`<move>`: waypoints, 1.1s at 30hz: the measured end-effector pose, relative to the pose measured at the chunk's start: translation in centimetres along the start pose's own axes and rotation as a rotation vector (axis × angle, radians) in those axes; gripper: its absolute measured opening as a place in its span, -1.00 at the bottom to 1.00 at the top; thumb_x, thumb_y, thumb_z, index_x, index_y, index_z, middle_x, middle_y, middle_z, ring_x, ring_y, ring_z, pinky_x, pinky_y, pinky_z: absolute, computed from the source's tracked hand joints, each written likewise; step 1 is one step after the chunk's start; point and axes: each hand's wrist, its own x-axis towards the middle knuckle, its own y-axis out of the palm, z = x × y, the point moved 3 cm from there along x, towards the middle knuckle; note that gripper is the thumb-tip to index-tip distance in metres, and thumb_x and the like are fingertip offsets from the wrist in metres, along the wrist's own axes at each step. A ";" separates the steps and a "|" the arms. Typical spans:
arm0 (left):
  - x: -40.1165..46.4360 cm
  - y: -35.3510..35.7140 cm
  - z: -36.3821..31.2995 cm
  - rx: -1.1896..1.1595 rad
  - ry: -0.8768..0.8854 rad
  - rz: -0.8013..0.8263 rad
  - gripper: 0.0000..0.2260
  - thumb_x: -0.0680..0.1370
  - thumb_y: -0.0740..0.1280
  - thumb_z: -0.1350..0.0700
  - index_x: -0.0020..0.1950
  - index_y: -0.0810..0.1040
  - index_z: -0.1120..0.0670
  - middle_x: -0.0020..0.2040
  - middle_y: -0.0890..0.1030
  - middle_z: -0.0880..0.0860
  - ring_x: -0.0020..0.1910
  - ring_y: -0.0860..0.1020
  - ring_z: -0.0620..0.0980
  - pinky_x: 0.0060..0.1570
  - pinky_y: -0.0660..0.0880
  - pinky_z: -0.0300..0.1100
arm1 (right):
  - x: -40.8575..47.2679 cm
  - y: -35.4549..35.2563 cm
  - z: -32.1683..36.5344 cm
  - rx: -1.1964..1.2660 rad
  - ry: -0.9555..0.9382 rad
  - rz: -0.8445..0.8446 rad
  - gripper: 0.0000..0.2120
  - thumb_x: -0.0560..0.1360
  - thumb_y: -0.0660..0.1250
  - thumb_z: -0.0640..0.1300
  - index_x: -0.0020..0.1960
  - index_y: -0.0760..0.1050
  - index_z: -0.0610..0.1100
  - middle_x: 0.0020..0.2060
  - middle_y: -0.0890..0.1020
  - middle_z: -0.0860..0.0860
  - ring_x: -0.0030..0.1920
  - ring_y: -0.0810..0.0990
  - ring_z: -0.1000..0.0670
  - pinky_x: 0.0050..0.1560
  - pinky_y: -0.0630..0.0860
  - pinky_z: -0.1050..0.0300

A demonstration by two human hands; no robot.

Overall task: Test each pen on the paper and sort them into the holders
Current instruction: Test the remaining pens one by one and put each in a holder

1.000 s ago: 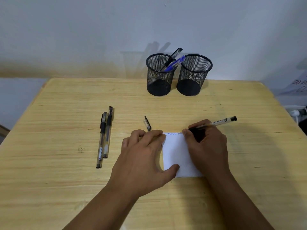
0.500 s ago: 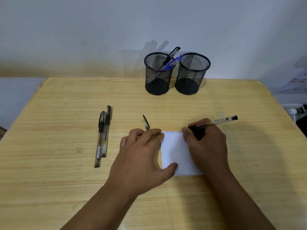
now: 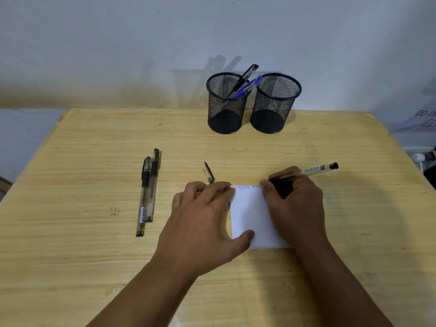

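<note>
My right hand [image 3: 295, 208] grips a clear pen [image 3: 313, 171] with a black end, its tip down at the top right edge of a small white paper [image 3: 252, 215]. A line of blue writing runs along the paper's top. My left hand [image 3: 203, 218] lies flat on the paper's left side, thumb pressing its lower edge. A loose pen cap [image 3: 208, 173] lies just above my left fingers. Two capped black pens [image 3: 148, 192] lie side by side to the left. At the back stand two black mesh holders: the left holder [image 3: 225, 103] has a black pen and a blue pen, the right holder [image 3: 274, 103] looks empty.
The wooden table [image 3: 94, 256] ends at a pale wall behind the holders. A small pencil mark [image 3: 114, 211] sits on the tabletop left of my hands. Off the right edge are a sheet with printed letters [image 3: 422, 119] and a white plug [image 3: 418, 158].
The right hand's pen has written slightly further along the paper's top edge. The view shifted a little; both hands keep their places.
</note>
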 end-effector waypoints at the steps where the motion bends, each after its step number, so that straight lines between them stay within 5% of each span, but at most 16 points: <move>1: 0.0 0.0 0.0 0.000 0.001 -0.002 -0.32 0.32 0.21 -0.42 0.38 0.41 -0.15 0.40 0.37 -0.25 0.30 0.24 -0.06 0.14 0.17 -0.15 | -0.1 0.0 0.1 -0.008 -0.014 0.002 -0.92 0.47 0.45 -0.12 -0.13 0.55 -0.02 -0.33 0.53 0.29 -0.29 0.53 0.36 -0.20 0.37 0.63; 7: 0.0 0.0 0.0 -0.021 0.004 -0.004 -0.32 0.33 0.21 -0.42 0.38 0.40 -0.15 0.41 0.36 -0.25 0.31 0.23 -0.06 0.17 0.20 -0.11 | 0.0 -0.1 -0.1 0.003 -0.021 0.006 -0.89 0.47 0.44 -0.14 -0.16 0.52 0.00 -0.35 0.57 0.26 -0.23 0.54 0.46 -0.21 0.37 0.63; 14: -0.1 0.1 0.1 -0.028 -0.004 0.004 -0.30 0.33 0.21 -0.42 0.41 0.39 -0.15 0.43 0.32 -0.27 0.34 0.19 -0.08 0.22 0.17 -0.12 | 0.2 -1.0 -1.0 0.151 0.094 -0.048 -0.96 0.47 0.43 -0.08 -0.13 0.58 -0.02 -0.28 0.68 0.14 -0.21 0.63 0.26 -0.29 0.43 0.47; 20: -0.2 -0.1 -0.1 0.004 -0.011 0.008 -0.29 0.35 0.18 -0.41 0.44 0.33 -0.14 0.46 0.28 -0.26 0.36 0.17 -0.07 0.25 0.15 -0.11 | 0.7 -1.9 -0.7 0.443 0.220 0.005 -0.90 0.47 0.40 -0.25 -0.16 0.56 -0.07 -0.30 0.70 -0.07 -0.24 0.66 -0.02 -0.05 0.56 0.02; 28: -0.4 -0.3 -0.3 -0.011 0.024 -0.007 -0.26 0.38 0.20 -0.38 0.49 0.25 -0.10 0.48 0.28 -0.19 0.39 0.16 -0.05 0.29 0.15 -0.09 | -0.2 -3.5 -0.3 0.550 0.256 0.064 -0.90 0.51 0.34 -0.27 -0.16 0.59 -0.15 -0.33 0.68 -0.07 -0.24 0.65 -0.02 -0.10 0.58 0.08; 33: 0.5 -1.9 1.2 -0.338 -0.044 -0.100 -0.47 0.53 0.24 -0.10 0.50 0.31 -0.05 0.36 0.37 -0.16 0.36 0.29 -0.11 0.31 0.30 -0.19 | -1.5 -4.0 0.4 0.616 0.255 0.091 -0.88 0.52 0.34 -0.31 -0.15 0.59 -0.16 -0.24 0.70 -0.17 -0.15 0.69 -0.08 -0.01 0.62 0.02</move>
